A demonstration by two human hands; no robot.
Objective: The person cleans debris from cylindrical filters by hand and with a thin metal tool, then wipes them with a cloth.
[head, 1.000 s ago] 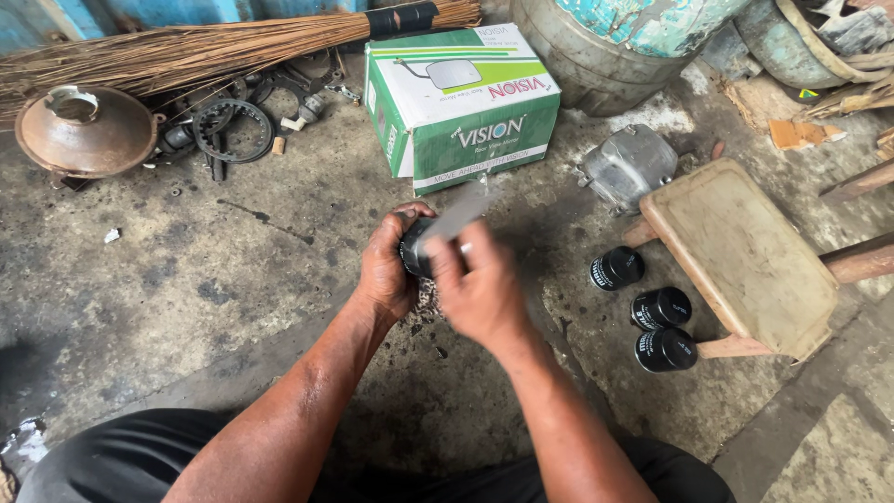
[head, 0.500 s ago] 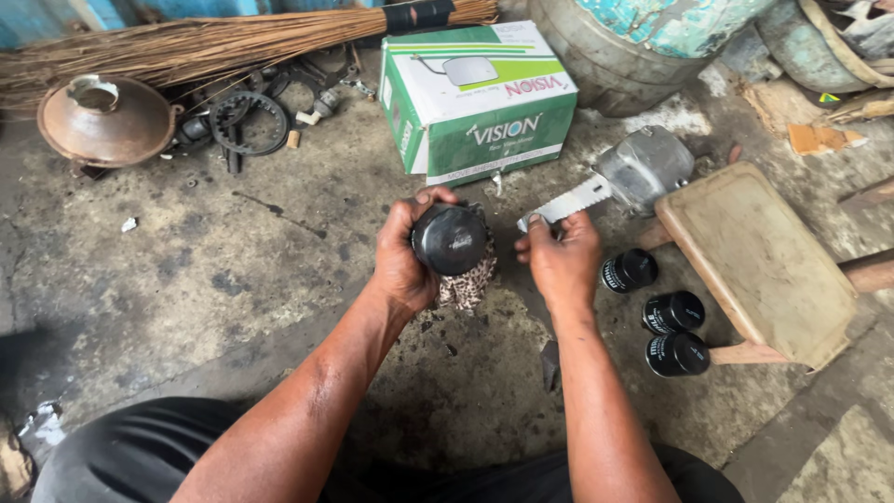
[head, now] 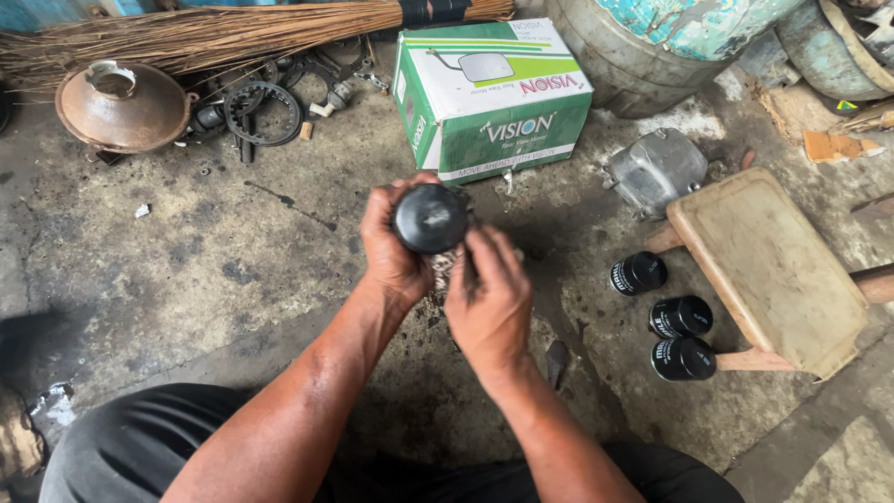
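Observation:
My left hand [head: 389,250] grips a black round canister [head: 430,218] with its domed end facing up, held above the stained concrete floor. My right hand [head: 489,298] is just below and to the right of it, fingers curled against a short piece of metal chain [head: 443,270] that hangs under the canister. The chain is mostly hidden between the two hands. Whether the right hand grips the chain or only touches it is unclear.
A green and white cardboard box [head: 492,98] lies beyond the hands. Three black canisters [head: 677,318] lie beside a wooden stool [head: 769,268]. A grey metal cover [head: 655,170], a rusty dome lid [head: 122,105], a sprocket [head: 264,113], a broom [head: 214,35] and drums [head: 652,47] ring the floor.
My right hand has left the metal tool near the grey cover and come back under the canister. The tool is no longer in it. The canister stays in my left hand.

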